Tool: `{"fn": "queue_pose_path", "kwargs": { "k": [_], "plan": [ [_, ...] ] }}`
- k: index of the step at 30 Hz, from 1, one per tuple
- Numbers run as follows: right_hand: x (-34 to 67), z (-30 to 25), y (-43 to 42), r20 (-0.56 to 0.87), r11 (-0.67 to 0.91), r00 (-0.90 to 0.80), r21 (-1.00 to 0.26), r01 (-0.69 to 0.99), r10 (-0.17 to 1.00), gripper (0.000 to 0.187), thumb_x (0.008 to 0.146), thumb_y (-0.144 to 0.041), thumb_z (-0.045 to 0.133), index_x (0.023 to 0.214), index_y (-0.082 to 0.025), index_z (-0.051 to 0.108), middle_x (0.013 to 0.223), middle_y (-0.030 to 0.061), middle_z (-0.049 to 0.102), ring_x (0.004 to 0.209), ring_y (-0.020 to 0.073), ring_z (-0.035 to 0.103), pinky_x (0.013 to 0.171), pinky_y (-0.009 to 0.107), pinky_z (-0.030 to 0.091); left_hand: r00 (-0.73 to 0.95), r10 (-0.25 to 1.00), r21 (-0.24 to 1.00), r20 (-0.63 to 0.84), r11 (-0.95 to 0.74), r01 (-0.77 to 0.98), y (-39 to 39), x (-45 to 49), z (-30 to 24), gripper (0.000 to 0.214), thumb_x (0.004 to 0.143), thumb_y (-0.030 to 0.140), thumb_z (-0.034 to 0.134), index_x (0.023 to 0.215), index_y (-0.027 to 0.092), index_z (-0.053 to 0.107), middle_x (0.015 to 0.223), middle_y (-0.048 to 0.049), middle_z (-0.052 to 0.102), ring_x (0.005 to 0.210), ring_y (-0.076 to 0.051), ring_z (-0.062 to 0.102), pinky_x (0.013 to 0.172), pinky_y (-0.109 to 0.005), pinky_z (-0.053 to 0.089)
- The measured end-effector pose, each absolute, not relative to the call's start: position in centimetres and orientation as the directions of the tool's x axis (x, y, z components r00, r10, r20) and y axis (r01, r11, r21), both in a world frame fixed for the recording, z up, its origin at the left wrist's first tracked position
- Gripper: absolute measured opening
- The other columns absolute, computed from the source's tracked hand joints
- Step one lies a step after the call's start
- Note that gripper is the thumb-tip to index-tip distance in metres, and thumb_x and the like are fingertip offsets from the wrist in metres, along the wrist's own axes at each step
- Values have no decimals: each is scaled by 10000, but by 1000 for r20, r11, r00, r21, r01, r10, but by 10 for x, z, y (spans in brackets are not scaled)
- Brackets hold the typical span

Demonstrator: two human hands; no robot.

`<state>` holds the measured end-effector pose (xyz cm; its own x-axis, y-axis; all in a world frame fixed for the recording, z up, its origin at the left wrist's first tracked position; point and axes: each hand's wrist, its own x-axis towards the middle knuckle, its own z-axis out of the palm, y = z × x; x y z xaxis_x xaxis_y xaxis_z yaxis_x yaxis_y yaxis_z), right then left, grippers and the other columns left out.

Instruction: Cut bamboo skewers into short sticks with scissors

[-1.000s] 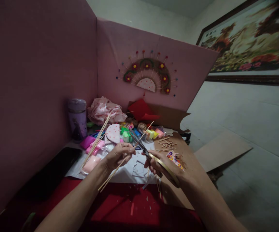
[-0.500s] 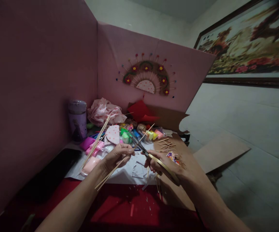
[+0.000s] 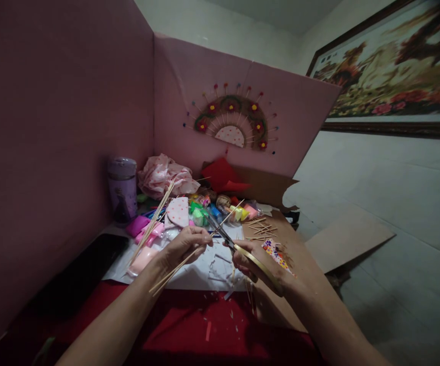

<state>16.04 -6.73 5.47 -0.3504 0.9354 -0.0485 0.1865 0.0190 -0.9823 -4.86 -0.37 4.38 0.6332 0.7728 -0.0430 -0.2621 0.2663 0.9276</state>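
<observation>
My left hand is closed on a few thin bamboo sticks, their lower ends pointing down to the left and one upper end reaching past the fingers to the right. In my right hand is a pair of scissors with pale yellow handles. The scissor blades cross the stick just beyond my left fingertips; whether they bite into it I cannot tell. Below both hands lies a white sheet with small cut scraps. Short cut sticks lie on brown cardboard to the right.
Longer sticks lean over pink clay packs at left. A dotted fabric half-circle, colourful clay packets, crumpled pink cloth and a purple tumbler stand behind. A decorated fan is on the pink board. A dark flat object lies left.
My right hand has shifted slightly, the scissor handles have drawn closer together, and more of the flowered fabric shows beside it. My left hand stays almost still.
</observation>
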Motion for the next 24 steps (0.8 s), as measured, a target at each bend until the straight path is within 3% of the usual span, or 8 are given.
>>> {"fn": "queue_pose_path", "kwargs": {
  "k": [6, 11, 18, 22, 24],
  "plan": [
    [158, 62, -67, -6, 132, -348, -919, 372, 937, 409, 716, -579, 559, 686, -182, 469, 560, -44, 373, 487, 74, 290, 442, 218, 220, 606, 795, 924, -33, 255, -284, -6, -47, 48, 208, 557, 262, 709, 609, 99, 590, 329, 55, 417, 246, -29, 309, 275, -148, 164],
    [151, 81, -77, 55, 209, -327, -864, 457, 943, 429, 699, -593, 565, 672, -170, 498, 611, -20, 405, 548, 93, 318, 494, 237, 243, 601, 799, 930, -11, 228, -287, -5, -45, 45, 212, 570, 273, 706, 614, 96, 598, 333, 48, 430, 253, -30, 311, 288, -154, 149],
    [148, 91, -83, 102, 227, -267, -837, 498, 958, 463, 657, -626, 597, 658, -165, 550, 633, -10, 430, 581, 112, 347, 541, 247, 288, 531, 847, 940, 29, 157, -301, -13, -37, 48, 239, 579, 293, 714, 598, 110, 561, 328, 79, 370, 278, -18, 259, 316, -162, 125],
    [153, 81, -76, 125, 242, -259, -836, 492, 958, 430, 671, -577, 620, 717, -150, 598, 644, -5, 455, 598, 114, 363, 541, 237, 300, 519, 854, 973, 42, 82, -214, -15, -34, 49, 276, 642, 370, 674, 641, 126, 544, 354, 97, 338, 306, -20, 225, 339, -173, 117],
    [155, 76, -72, 126, 242, -262, -847, 473, 957, 404, 681, -538, 631, 759, -142, 612, 633, -15, 442, 591, 106, 352, 532, 227, 295, 478, 872, 991, 101, -43, -130, -14, -33, 47, 300, 680, 409, 633, 634, 132, 528, 402, 85, 367, 350, -29, 268, 368, -176, 169]
  ]
}}
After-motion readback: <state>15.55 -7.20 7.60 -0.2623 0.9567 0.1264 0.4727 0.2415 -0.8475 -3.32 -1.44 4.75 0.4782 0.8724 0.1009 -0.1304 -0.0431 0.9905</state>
